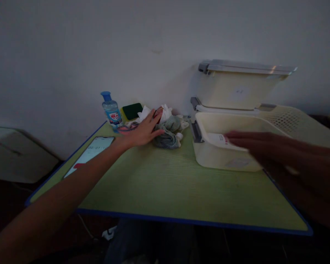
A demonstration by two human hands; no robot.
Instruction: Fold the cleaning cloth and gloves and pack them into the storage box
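My left hand (146, 131) reaches to the pile at the back of the table, fingers spread, at the near left side of a crumpled grey-green cloth (167, 137). White crumpled pieces (166, 113) and a pinkish cloth or item (128, 127) lie around its fingers. My right hand (286, 157) is smeared by motion, its fingers stretched out over the open cream plastic box (225, 159). Beside its fingertips, a white paper or packet with red print (217, 139) shows in the box; I cannot tell whether they touch.
A blue-capped bottle (111, 112), a green-and-yellow sponge (132, 111) and a phone with a running timer (92, 152) are on the left of the green table (159, 183). Stacked lidded boxes (239, 88) stand behind the open box, by a perforated basket (286, 119).
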